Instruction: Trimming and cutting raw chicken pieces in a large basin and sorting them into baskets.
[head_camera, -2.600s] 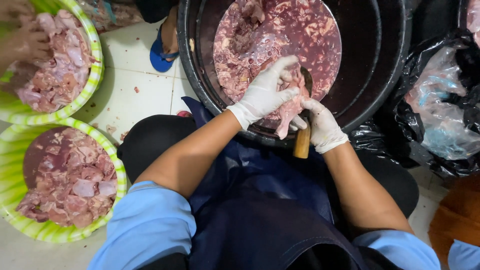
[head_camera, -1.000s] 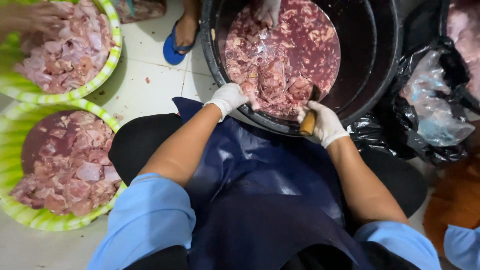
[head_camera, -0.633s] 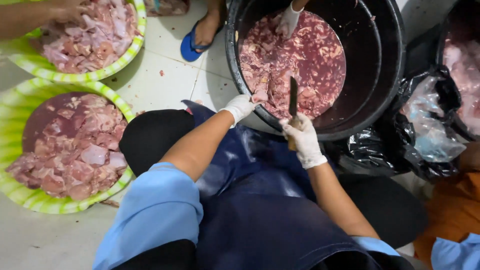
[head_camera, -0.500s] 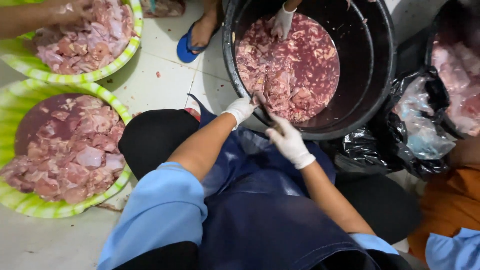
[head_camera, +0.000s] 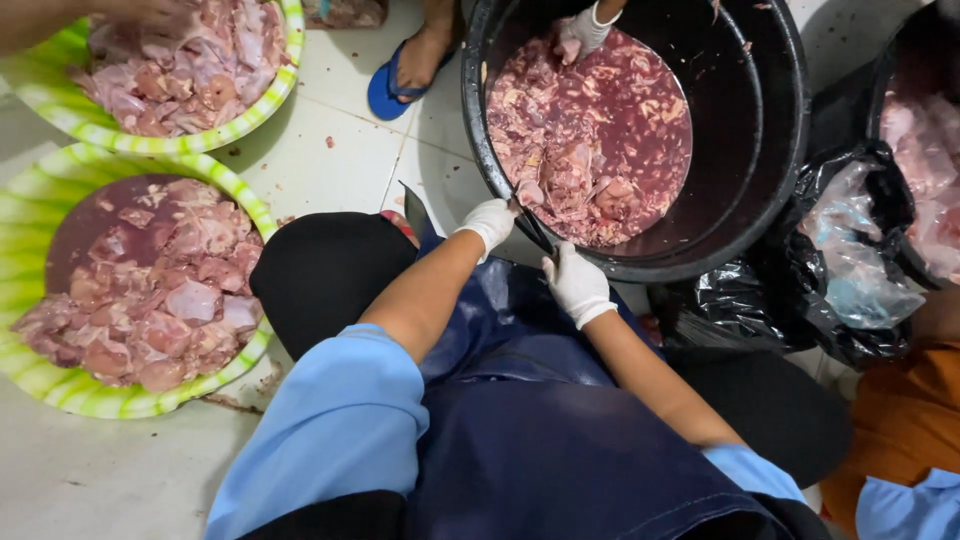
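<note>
My left hand (head_camera: 490, 222), in a white glove, rests at the near rim of the big black tub (head_camera: 770, 180). Its curled fingers meet the top of a dark knife blade (head_camera: 535, 232). My right hand (head_camera: 577, 283), also gloved, is closed around the knife's lower end just outside the rim, and the handle is hidden in it. The tub holds raw pinkish-red meat pieces (head_camera: 600, 140) in reddish liquid. Whether my left fingers pinch the blade or only touch it is unclear.
Another person's gloved hand (head_camera: 585, 25) reaches into the tub's far side, with a foot in a blue sandal (head_camera: 395, 85) beside it. Two green basins (head_camera: 40, 200) (head_camera: 275, 95) of meat stand left. Black bags with clear plastic (head_camera: 850, 250) lie right.
My right hand has drawn the knife back out of the tub to the near rim. My left hand let go of the meat and came to the rim by the blade.
</note>
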